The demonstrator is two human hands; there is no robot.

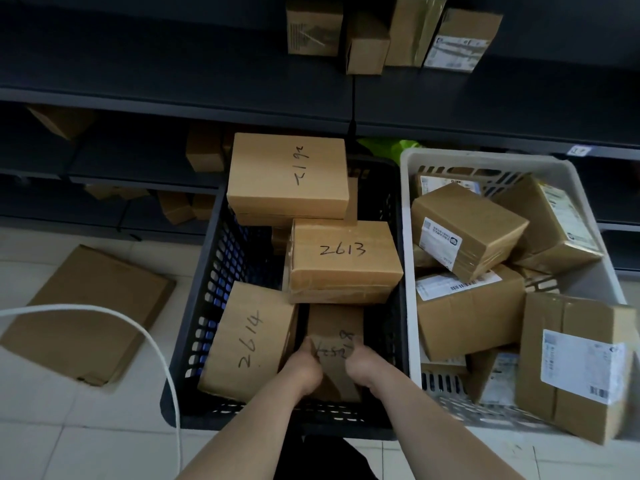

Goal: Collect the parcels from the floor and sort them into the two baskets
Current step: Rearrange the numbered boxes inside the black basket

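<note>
Both my hands hold a small brown parcel (335,327) with handwritten digits, low inside the black basket (194,317). My left hand (304,367) grips its left side and my right hand (362,365) grips its right side, thumbs on top. Around it in the black basket lie the parcel marked 2614 (247,341), the parcel marked 2613 (343,261) and a larger handwritten parcel (289,174) at the back. The white basket (412,216) to the right holds several parcels with printed labels, such as one on top (467,230).
A flattened cardboard box (86,313) lies on the tiled floor at the left. A white cable (138,327) arcs across the floor near it. Dark shelves (173,98) with more boxes (367,43) run behind the baskets.
</note>
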